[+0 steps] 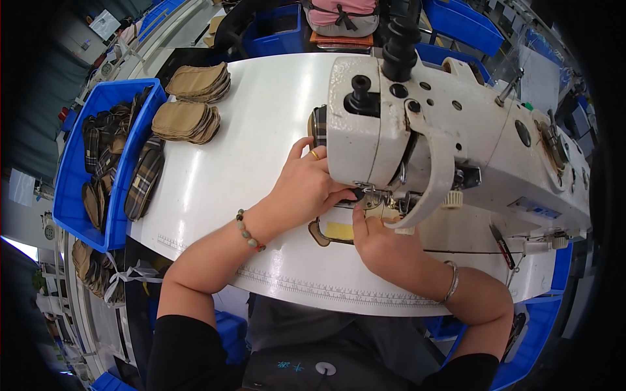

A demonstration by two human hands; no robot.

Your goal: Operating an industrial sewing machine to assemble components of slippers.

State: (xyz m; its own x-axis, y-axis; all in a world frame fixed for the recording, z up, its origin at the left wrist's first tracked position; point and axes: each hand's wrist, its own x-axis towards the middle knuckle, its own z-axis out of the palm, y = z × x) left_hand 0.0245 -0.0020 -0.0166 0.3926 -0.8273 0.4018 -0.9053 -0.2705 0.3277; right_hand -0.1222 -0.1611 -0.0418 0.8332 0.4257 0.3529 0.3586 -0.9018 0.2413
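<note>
A white sewing machine (358, 117) stands on the table's right side, partly hiding a plaid fabric piece (317, 122). My left hand (303, 192) grips that piece with bent fingers, its thumb on a dark part (351, 195) beside the needle. My right hand (385, 247) is curled close to the presser foot (378, 195), its index finger at the dark part; what lies under its other fingers is hidden. A small tan, dark-edged piece (319, 236) and a yellow rectangle (339, 231) lie left of my right hand.
Two tan stacks (192, 81) lie at back left on the white table (254, 111), beside a plaid piece (145, 179) and a blue bin (65, 202) of plaid pieces. Black-handled snips (501, 246) lie right. More blue bins (463, 19) surround the table.
</note>
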